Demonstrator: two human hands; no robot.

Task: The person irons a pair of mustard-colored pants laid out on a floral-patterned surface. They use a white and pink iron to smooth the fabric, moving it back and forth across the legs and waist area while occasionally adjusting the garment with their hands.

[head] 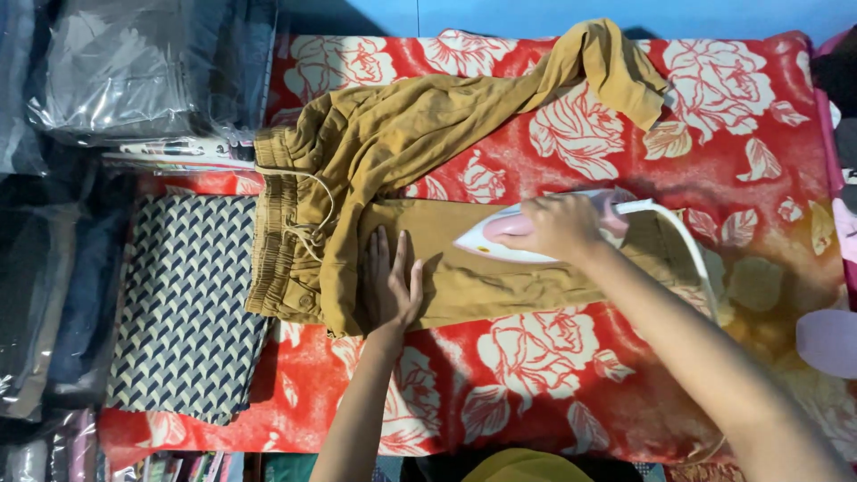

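Mustard-brown trousers (420, 134) with an elastic drawstring waist lie across a red blanket with white roses (732, 134). One leg is stretched flat toward the right, the other is bunched toward the top. My left hand (390, 284) lies flat, fingers apart, pressing the flat leg near the waist. My right hand (558, 225) grips the handle of a white and pink iron (486, 239), which rests on the same leg with its tip pointing left toward my left hand. The iron's white cord (692, 245) curves off to the right.
A folded cloth with a dark blue and cream zigzag pattern (183, 308) lies left of the trousers. Stacks of clothes in clear plastic bags (125, 71) fill the left side. A blue wall runs along the top edge. A pink object (826, 344) sits at the right edge.
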